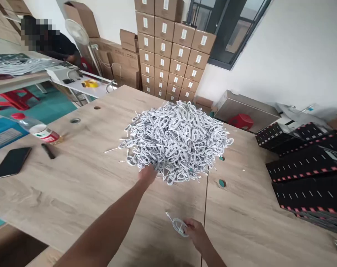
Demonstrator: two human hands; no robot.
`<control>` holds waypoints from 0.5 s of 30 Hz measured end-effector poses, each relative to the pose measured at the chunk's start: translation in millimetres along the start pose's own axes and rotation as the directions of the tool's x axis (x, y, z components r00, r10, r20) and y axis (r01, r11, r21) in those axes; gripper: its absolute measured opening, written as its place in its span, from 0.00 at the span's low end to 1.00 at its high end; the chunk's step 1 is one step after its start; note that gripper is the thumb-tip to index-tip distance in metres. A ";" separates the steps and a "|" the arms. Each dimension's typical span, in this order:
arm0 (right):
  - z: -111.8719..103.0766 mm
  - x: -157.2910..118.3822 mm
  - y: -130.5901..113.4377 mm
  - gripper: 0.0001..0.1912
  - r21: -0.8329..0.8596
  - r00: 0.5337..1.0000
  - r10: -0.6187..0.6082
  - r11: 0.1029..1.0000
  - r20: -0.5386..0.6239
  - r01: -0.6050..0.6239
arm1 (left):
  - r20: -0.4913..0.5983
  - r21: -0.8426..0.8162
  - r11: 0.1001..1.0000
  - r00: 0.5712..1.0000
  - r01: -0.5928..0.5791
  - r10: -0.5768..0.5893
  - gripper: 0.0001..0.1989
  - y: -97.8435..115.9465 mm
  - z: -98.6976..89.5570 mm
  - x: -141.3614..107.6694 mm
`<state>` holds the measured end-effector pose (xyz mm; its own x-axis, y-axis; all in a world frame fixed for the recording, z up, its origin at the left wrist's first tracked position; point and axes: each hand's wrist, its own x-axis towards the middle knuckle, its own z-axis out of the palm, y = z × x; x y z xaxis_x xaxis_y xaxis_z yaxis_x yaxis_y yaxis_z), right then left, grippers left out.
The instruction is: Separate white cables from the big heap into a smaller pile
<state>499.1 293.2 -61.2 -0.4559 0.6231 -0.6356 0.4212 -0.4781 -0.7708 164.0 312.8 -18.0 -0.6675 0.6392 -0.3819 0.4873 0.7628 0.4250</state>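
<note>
A large heap of coiled white cables [176, 137] lies on the wooden table [102, 185]. My left hand [147, 174] reaches into the heap's near left edge; its fingers are hidden among the cables, so its grip cannot be made out. Nearer to me, my right hand [194, 230] is closed on one coiled white cable [179, 227], held by its right side just above the table. That cable's connector end points up and to the left.
At the left are a bottle [43, 129], a phone [11, 162] and a black marker [48, 151]. Black boxes [310, 185] stand at the right. Stacked cartons [171, 52] rise behind the table. Another person [60, 46] sits at the back left.
</note>
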 end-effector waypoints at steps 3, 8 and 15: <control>-12.0 -8.6 -2.2 0.18 0.137 0.999 0.029 0.990 -0.043 -0.023 | 0.030 0.056 0.998 0.999 0.009 -0.011 0.15 -3.3 -13.1 -13.0; 9.9 -18.1 19.0 0.20 0.432 0.991 0.079 0.902 -0.112 -0.023 | 0.134 0.067 0.995 0.989 -0.068 0.058 0.16 -48.1 2.5 -95.9; 28.2 4.0 23.5 0.12 -0.161 0.994 -0.085 0.984 -0.073 0.072 | 0.387 0.011 0.980 0.904 -0.199 0.179 0.04 -86.3 64.0 -196.9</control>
<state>485.1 266.9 -83.1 -0.4319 0.7047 -0.5629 0.5076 -0.3260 -0.7975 289.5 127.3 -32.1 -0.2983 0.7527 -0.5869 0.6170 0.6212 0.4832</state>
